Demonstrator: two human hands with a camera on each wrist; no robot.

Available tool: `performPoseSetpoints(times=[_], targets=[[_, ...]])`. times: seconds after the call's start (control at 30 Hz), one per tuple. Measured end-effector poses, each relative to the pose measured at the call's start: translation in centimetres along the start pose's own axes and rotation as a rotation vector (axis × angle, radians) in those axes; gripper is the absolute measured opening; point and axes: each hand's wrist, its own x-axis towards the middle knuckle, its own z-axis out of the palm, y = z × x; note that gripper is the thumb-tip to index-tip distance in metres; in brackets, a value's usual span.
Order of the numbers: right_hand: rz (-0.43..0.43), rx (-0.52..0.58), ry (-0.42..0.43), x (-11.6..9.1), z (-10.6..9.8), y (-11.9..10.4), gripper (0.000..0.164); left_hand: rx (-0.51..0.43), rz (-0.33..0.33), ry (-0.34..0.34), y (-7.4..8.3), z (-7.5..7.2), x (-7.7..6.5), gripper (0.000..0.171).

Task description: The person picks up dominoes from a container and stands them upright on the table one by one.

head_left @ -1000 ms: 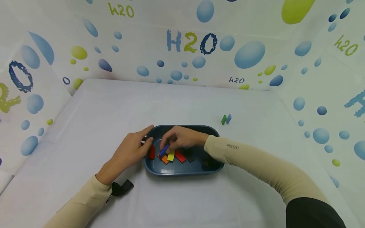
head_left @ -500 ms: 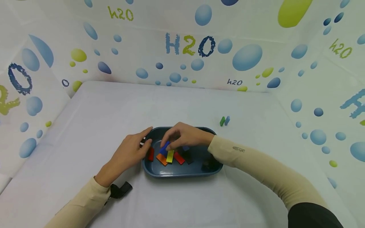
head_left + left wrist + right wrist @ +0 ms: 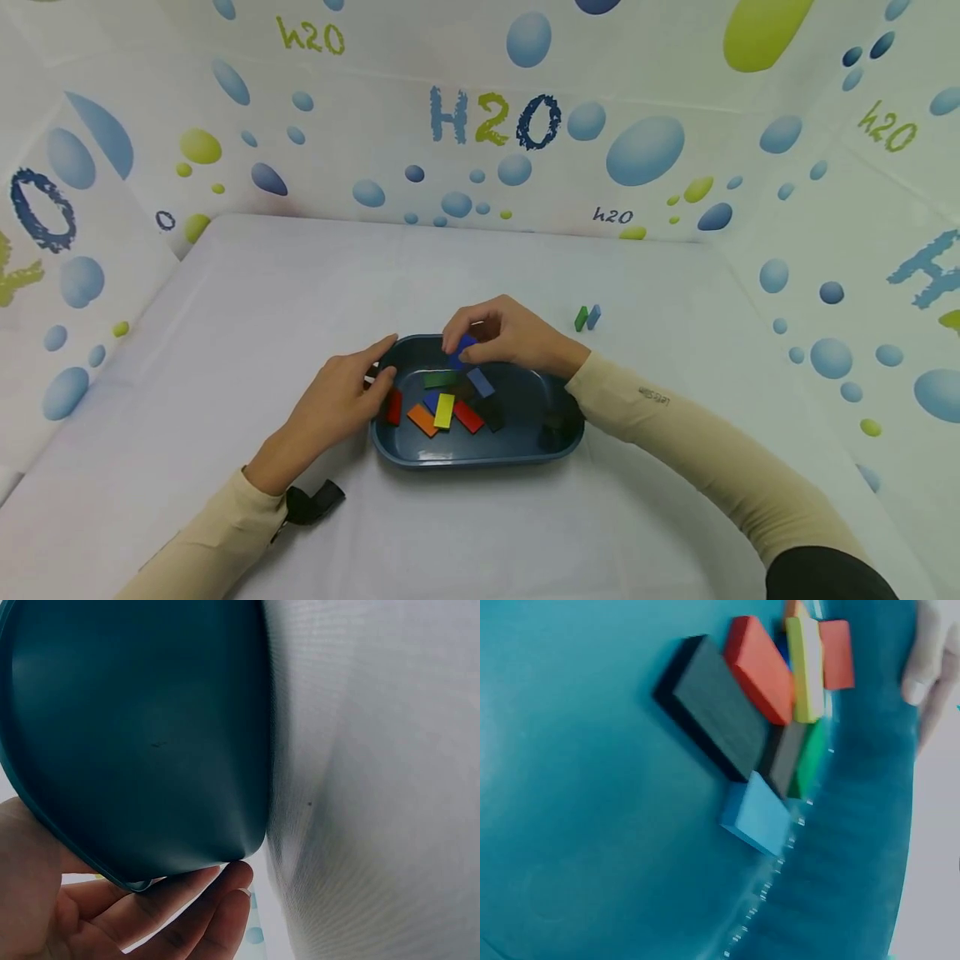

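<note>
A dark blue-green oval tray (image 3: 480,462) holds several small domino-like blocks. My left hand (image 3: 339,392) grips its left end, thumb over the rim; in the left wrist view the fingers (image 3: 176,907) bear against the outer wall. Between the thumb and fingers of my right hand (image 3: 513,337) is a blue domino block (image 3: 462,352), raised near the tray's far rim. Below it lie a yellow block (image 3: 444,411), a red block (image 3: 468,417), an orange block (image 3: 422,420), a green block (image 3: 440,379) and a light blue block (image 3: 480,382). The right wrist view shows a black block (image 3: 716,709).
Beyond the tray, to the right, a green block (image 3: 581,318) and a light blue block (image 3: 594,317) stand upright close together on the white tablecloth (image 3: 375,275). A printed backdrop (image 3: 495,50) rises behind the table and along its sides.
My right hand has lifted the blue block from the pile and carried it up and to the right, towards the far rim. The left hand keeps its place on the tray.
</note>
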Motion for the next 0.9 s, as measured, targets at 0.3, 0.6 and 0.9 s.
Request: performPoseSetpoints(times=[0.3, 0.6, 0.9], targets=[[0.02, -0.039, 0.078, -0.9, -0.6, -1.6, 0.013, 0.005, -0.003, 0.002, 0.1, 0.0, -0.1, 0.048], [0.059, -0.064, 0.176, -2.5, -2.0, -4.5, 0.018, 0.013, -0.015, 0.002, 0.1, 0.1, -0.1, 0.049], [0.12, -0.102, 0.258, -4.9, -3.7, -5.1, 0.023, 0.013, -0.018, 0.0, 0.2, 0.3, -0.2, 0.049]])
